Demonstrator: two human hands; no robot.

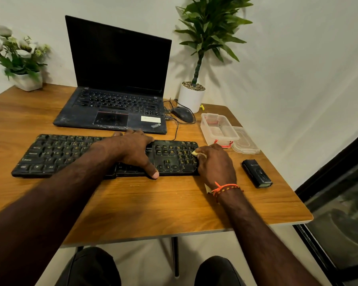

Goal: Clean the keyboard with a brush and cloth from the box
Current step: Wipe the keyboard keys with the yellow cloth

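Over the keyboard (70,153), the left hand (132,149) lies flat, while the right hand (215,162) pinches something pale.

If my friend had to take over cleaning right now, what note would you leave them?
Left hand lies flat across the middle of the keyboard, steadying it.
Right hand pinches something small and pale against the number-pad keys; whether brush or cloth, I cannot tell.
The box stands open to the right, its lid beside it.
Done: tool taken out, cleaning under way.
Left: the remaining keys, probably the other tool too.
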